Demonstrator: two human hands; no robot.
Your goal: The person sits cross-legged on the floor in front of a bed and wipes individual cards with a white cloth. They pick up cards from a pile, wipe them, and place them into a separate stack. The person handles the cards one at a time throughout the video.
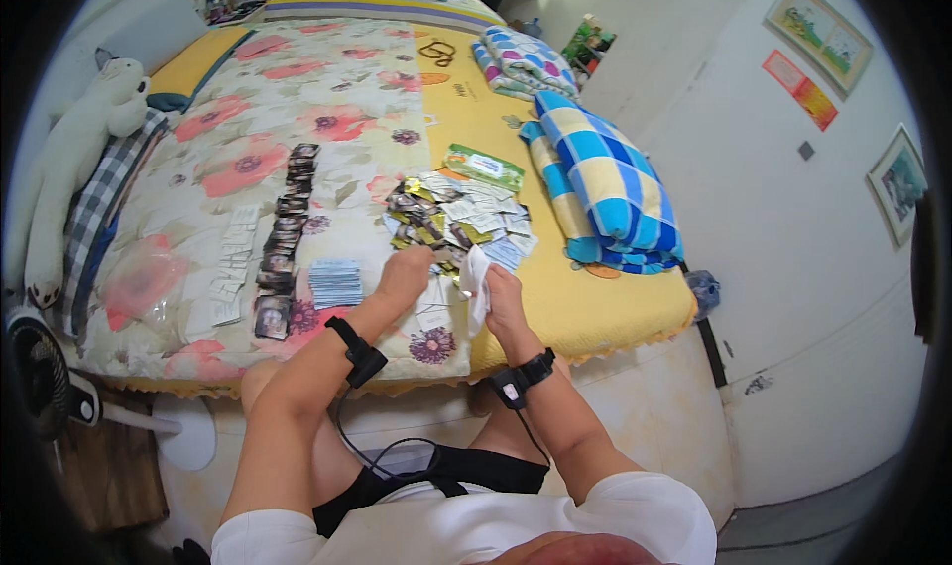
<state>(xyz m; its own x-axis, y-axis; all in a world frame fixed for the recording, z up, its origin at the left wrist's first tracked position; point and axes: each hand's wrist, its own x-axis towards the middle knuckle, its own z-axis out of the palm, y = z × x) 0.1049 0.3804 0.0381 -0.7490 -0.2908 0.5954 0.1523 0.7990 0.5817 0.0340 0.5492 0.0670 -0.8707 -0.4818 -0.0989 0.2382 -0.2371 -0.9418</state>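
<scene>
Over the near edge of a loose pile of small cards and packets [454, 212] on the bed, my left hand [407, 271] has its fingers pinched at a small flat piece that I cannot make out well. My right hand [504, 294], just to the right, grips a white cloth or tissue [476, 282]. White cards [433, 316] lie below and between the hands. Left of my left hand is a stack of light blue cards [335, 282]. Farther left runs a column of dark printed packets [282, 249], with a line of white cards [234, 268] beside it.
A green tissue pack [484, 167] lies behind the pile. Folded checked bedding [610, 186] is at the right and a white plush toy [82, 171] at the far left. A fan [44, 372] stands by the bed's near left corner. Cables hang from both wrist straps.
</scene>
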